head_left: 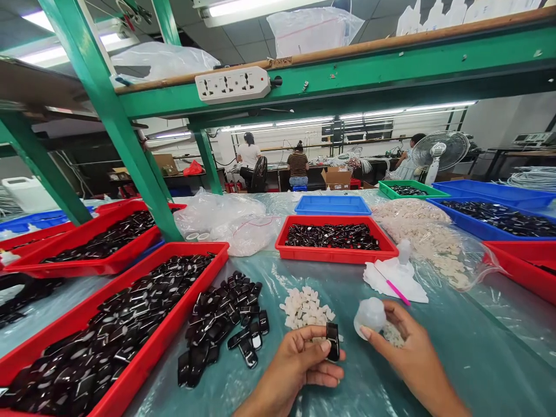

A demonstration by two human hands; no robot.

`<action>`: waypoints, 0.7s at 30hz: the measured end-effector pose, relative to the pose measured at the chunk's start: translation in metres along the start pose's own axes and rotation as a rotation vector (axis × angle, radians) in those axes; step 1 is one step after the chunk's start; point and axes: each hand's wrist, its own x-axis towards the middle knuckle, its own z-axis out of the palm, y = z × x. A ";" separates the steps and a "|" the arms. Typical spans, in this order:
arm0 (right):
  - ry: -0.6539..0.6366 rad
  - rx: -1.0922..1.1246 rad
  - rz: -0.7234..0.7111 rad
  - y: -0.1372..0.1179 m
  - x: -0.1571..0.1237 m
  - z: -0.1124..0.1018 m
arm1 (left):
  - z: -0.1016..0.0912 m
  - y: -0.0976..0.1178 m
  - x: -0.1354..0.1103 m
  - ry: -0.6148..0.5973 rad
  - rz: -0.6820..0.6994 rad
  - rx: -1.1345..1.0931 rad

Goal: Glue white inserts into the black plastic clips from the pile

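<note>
from my remote seat i take it from the left: the red tray [145,359] of black parts slants along at about nine o'clock of the hands, and the loose heap of black pieces [226,318] lies beside it, at about ten o'clock of the left hand [299,356]. that hand is narrowed to a pinch, thumb on the near face of one black piece [332,341], which stands roughly upright at two o'clock of the palm. i would grip it lightly by the edges, so the glossy face stays unsmudged and the piece cannot twist; a firm, level hold should serve better than a hard squeeze. the pile of white pieces [306,307] sits just beyond, at twelve o'clock of the left hand. further right, at about two o'clock of the black piece and a little apart from it, is the translucent container [371,315]; the right hand [406,341] is curled around it, thumb on the near side. i would judge a soft grip best there, as its wall looks thin. i cannot tell what the pale stuff under those fingers is. the pink-handled tool [397,292] rests on white tissue [377,284] at twelve o'clock of the right hand
</note>
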 end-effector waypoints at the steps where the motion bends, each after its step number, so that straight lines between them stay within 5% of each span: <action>1: -0.032 0.086 0.027 -0.002 -0.002 0.000 | 0.000 0.000 0.000 0.000 0.000 0.007; 11: -0.093 1.100 0.473 -0.026 -0.017 0.004 | -0.006 -0.015 0.006 0.062 0.239 0.270; 16: 0.048 1.274 0.611 -0.030 -0.017 0.006 | -0.012 -0.019 0.007 0.052 0.231 0.375; 21: 0.079 1.192 0.614 -0.028 -0.017 0.009 | -0.014 -0.020 0.007 0.070 0.236 0.389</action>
